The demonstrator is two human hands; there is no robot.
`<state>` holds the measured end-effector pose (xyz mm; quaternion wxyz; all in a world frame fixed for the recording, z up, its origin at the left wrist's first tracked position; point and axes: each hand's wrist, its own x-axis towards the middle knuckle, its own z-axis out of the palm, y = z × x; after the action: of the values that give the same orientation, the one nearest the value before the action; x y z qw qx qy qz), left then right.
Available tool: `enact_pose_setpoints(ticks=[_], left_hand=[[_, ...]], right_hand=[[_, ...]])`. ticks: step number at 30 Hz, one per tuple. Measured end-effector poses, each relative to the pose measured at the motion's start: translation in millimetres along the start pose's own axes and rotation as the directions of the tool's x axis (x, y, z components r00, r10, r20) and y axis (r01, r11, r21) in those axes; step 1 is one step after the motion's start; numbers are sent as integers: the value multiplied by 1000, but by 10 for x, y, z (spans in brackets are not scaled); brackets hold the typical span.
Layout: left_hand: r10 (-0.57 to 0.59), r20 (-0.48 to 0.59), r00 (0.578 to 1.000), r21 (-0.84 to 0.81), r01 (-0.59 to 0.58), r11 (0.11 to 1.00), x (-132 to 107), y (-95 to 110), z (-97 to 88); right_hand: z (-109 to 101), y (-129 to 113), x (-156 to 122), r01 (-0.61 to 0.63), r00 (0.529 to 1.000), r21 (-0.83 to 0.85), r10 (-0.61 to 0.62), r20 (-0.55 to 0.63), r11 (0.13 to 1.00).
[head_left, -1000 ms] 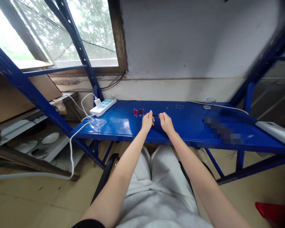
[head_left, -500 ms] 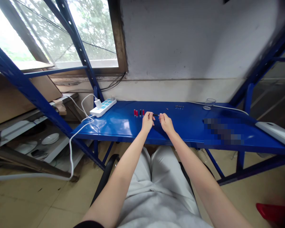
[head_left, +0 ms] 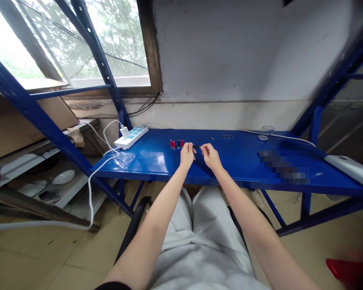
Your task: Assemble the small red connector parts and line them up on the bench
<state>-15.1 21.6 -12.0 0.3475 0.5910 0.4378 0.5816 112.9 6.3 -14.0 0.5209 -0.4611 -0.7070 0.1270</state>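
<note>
Over the blue table (head_left: pixel 151 159), my left hand (head_left: pixel 186 155) pinches the left end of a short, thin black rod (head_left: pixel 196 146). My right hand (head_left: pixel 211 156) has its fingertips closed at the rod's right end, where a small light or metallic tip shows; the fingers partly hide it. To the left of my left hand stand several small red and black cylinders (head_left: pixel 174 144) with pale lower ends. Beyond my right hand lies a row of tiny metallic pieces (head_left: pixel 228 137). One more small piece (head_left: pixel 212 139) lies apart from that row.
At the table's left end is a white power strip (head_left: pixel 130 138) with a plug and white cable. A clear glass (head_left: pixel 265 133) stands at the back right. A blurred-out dark object (head_left: pixel 282 167) and a white slab-like object (head_left: pixel 349 169) lie on the right. Blue frame posts flank the table.
My right hand has shifted slightly left. My left hand has moved a little left too, and the black rod stays between them. The things on the table stay where they were.
</note>
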Motion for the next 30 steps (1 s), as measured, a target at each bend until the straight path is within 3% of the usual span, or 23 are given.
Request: enact_pose_setpoints(ticks=[8, 16, 24, 30], left_hand=[[10, -17, 1000, -1, -10, 1000, 6, -18, 0], [-12, 80, 997, -52, 16, 999, -15, 42, 11], [-25, 32, 999, -64, 27, 998, -17, 53, -4], [-27, 21, 999, -59, 28, 998, -14, 29, -7]], right_hand=[[53, 90, 10, -19, 1000, 115, 20, -7, 993], [4, 15, -5, -53, 997, 60, 56, -46, 997], [11, 4, -6, 21, 998, 122, -14, -53, 992], [5, 3, 0, -56, 995, 106, 64, -79, 993]])
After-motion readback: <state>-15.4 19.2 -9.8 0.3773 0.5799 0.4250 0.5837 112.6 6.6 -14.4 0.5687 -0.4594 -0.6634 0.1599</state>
